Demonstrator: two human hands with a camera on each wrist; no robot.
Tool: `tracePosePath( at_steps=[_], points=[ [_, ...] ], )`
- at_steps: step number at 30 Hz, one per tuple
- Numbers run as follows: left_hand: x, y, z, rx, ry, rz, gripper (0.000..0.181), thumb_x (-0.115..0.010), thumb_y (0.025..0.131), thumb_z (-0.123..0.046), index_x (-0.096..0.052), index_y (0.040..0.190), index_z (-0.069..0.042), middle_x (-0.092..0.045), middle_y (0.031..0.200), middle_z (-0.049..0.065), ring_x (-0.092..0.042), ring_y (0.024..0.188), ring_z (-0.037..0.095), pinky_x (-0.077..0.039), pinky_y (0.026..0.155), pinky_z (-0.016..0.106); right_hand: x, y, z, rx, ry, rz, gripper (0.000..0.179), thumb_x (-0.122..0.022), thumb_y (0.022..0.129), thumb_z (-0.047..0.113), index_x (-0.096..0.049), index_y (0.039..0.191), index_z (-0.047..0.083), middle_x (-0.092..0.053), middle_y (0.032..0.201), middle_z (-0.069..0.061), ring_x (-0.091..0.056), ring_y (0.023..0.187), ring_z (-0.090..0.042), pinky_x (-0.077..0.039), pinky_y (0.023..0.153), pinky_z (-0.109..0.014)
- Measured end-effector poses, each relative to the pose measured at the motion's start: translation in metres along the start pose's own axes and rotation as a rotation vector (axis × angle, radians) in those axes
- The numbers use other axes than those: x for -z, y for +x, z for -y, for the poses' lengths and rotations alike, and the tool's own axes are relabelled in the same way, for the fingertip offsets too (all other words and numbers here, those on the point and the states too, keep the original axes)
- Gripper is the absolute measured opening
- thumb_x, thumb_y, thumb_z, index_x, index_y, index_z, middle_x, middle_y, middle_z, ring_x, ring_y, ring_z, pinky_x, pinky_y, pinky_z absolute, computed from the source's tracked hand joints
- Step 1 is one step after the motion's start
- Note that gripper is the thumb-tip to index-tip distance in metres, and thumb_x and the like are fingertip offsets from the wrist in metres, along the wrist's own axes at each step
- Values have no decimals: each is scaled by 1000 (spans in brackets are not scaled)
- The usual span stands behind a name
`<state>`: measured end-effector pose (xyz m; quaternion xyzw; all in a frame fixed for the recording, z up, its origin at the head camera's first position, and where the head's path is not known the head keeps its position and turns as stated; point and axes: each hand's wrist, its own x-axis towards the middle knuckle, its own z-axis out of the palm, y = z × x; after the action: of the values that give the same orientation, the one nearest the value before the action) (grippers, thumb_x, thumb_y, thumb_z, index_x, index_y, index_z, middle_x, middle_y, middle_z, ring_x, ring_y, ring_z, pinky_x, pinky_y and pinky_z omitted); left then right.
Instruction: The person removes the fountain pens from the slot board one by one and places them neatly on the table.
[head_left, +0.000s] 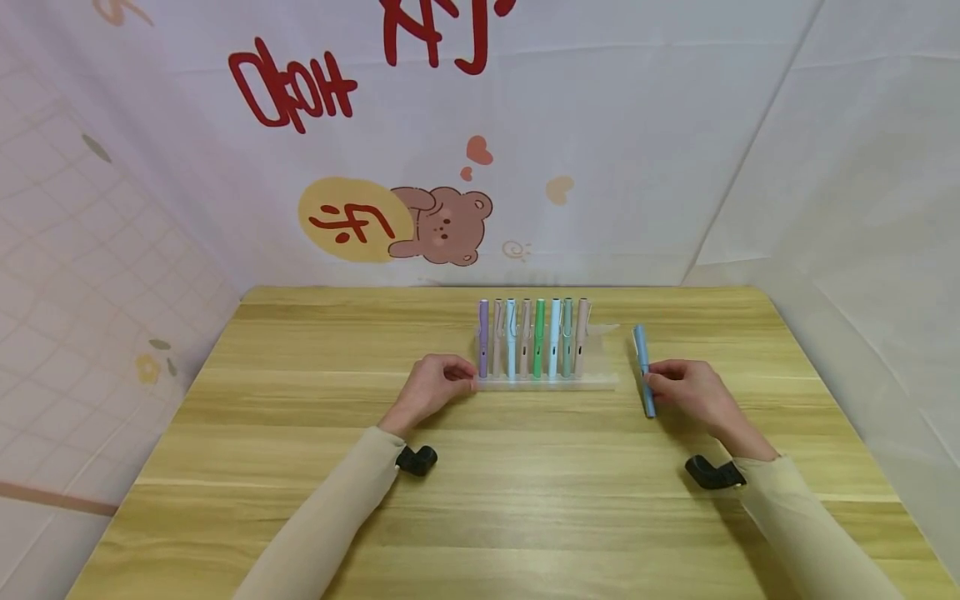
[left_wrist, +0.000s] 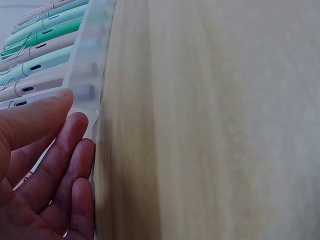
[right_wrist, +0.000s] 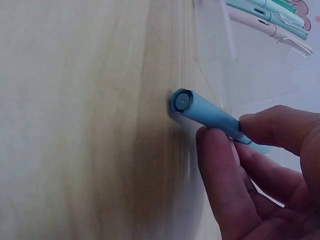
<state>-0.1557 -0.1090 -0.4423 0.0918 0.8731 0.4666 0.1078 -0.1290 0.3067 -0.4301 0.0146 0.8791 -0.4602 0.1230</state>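
Sleeves foremost; right grip pinches blue pen mid-length, ends jutting both ways; left grip relaxed at rack.

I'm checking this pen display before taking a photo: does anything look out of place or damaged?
Nothing looks spilled or damaged. Only one blue pen is out of line: it is apart from the row, in the right hand, while eight pens sit side by side in the clear holder.
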Motion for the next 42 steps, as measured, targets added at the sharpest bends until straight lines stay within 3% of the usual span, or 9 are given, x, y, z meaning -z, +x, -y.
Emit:
tracePosePath(
  at_steps=[14, 26, 42],
  points=[
    [0, -1, 1, -17, -7, 0, 13, -80, 90, -8, -78, 103, -5, -76, 94, 1, -69, 87, 14, -55, 83, 35, -1, 11, 5, -51, 83, 56, 43, -65, 102, 14, -59, 128, -20, -72, 111, -23, -72, 89, -13, -60, 78, -31],
    [-1, 0, 1, -25, -6, -2, 12, -80, 91, -9, -78, 103, -6, -76, 94, 1, -69, 87, 14, -56, 84, 35, -1, 17, 11, -83, -12, 74, 40, -68, 99, 13, -63, 123, -18, -73, 103, -16, -71, 83, -13, -60, 73, -28],
    [0, -1, 1, -26, 4, -5, 13, -81, 91, -10, -79, 103, -6, -76, 94, 1, -69, 87, 14, -55, 84, 35, -7, 23, 13, -102, 57, 73, 34, -63, 98, 6, -61, 120, -20, -71, 98, -15, -70, 80, -12, -60, 72, -28]
  ],
)
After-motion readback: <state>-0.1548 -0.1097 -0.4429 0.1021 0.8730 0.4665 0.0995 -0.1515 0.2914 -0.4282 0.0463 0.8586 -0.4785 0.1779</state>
